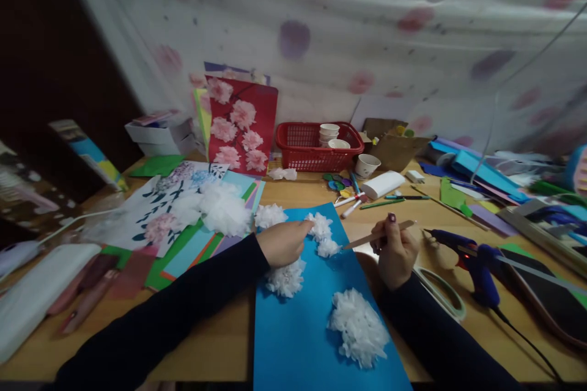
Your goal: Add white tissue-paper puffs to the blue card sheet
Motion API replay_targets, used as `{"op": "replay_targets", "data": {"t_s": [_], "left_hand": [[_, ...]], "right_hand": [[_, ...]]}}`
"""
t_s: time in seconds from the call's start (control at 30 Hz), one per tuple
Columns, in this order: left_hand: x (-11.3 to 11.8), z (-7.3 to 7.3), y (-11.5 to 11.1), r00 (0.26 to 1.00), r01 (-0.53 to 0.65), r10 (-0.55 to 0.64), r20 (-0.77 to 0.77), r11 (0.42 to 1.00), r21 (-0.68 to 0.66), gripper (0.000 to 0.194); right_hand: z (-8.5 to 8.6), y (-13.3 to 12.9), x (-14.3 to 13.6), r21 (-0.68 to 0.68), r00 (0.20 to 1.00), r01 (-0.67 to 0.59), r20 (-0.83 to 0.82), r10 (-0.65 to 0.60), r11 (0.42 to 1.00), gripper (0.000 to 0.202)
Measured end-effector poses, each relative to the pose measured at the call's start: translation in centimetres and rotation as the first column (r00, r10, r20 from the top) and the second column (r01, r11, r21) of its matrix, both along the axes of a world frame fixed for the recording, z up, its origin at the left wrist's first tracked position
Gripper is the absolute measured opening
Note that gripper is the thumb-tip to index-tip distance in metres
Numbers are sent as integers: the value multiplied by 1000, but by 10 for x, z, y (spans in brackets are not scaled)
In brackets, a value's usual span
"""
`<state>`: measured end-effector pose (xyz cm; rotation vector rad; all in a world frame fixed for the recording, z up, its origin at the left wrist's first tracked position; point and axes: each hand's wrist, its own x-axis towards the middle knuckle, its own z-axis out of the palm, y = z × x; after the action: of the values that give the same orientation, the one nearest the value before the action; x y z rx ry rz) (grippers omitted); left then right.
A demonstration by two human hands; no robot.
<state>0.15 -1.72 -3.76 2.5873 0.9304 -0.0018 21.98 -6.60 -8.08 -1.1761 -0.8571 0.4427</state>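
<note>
A blue sheet of card (pixel 316 330) lies before me with several white tissue-paper flowers on it. My left hand (pixel 284 243) reaches across the card, its fingers pinched at the edge of a small upper flower (pixel 320 226). Their tips are partly hidden. In my right hand (pixel 398 252) is a thin wooden stick (pixel 367 240), gripped between thumb and fingers. Its pointed end meets or nearly meets a small white tuft (pixel 329 248) just below that flower. Under my left hand sits another flower (pixel 285 278), and a large one (pixel 358 328) lies at lower right.
To the right lie a blue glue gun (pixel 477 263) with its cord, a roll of tape (pixel 440 293) and a phone (pixel 545 293). A red basket (pixel 302 162) with paper cups stands behind. White tissue (pixel 224 208) and coloured papers cover the left side.
</note>
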Motion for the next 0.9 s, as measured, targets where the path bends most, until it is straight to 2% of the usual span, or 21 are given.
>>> {"op": "replay_targets", "data": {"t_s": [0.2, 0.33, 0.4, 0.43, 0.5, 0.6, 0.67, 0.73, 0.8, 0.9], "left_hand": [[0, -4, -3, 996, 18, -20, 91, 1000, 18, 46], [-13, 9, 9, 979, 18, -24, 201, 999, 35, 40], [-32, 24, 21, 962, -54, 50, 270, 999, 6, 33], [-45, 32, 28, 939, -146, 142, 312, 989, -11, 31], [-76, 47, 41, 858, -336, 292, 423, 941, 31, 30], [-126, 63, 56, 765, -466, 398, 506, 884, 11, 23], [-152, 65, 59, 734, -578, 486, 475, 814, 60, 24], [-170, 62, 56, 744, -647, 571, 349, 747, 157, 24], [-180, 55, 49, 737, -676, 643, 210, 691, 255, 20], [-186, 41, 38, 701, -687, 710, 63, 650, 324, 18]], "right_hand": [[1, 1, 2, -13, 998, -36, -53, 35, 999, 46], [3, 0, 0, -12, 998, -34, -53, 34, 999, 47], [4, -1, -2, -14, 998, -40, -49, 39, 999, 47], [5, -2, -3, -18, 998, -40, -44, 39, 999, 47], [5, -2, -3, -28, 999, -29, -34, 28, 999, 47], [3, -1, -2, -27, 1000, -18, -17, 18, 999, 46], [2, -1, 0, -19, 1000, -25, -2, 25, 1000, 46], [0, 0, 1, -25, 1000, -28, 1, 28, 999, 45], [-1, 0, 1, -41, 1000, -25, -3, 25, 999, 45], [-2, 0, -1, -61, 999, -39, 5, 39, 997, 46]]}}
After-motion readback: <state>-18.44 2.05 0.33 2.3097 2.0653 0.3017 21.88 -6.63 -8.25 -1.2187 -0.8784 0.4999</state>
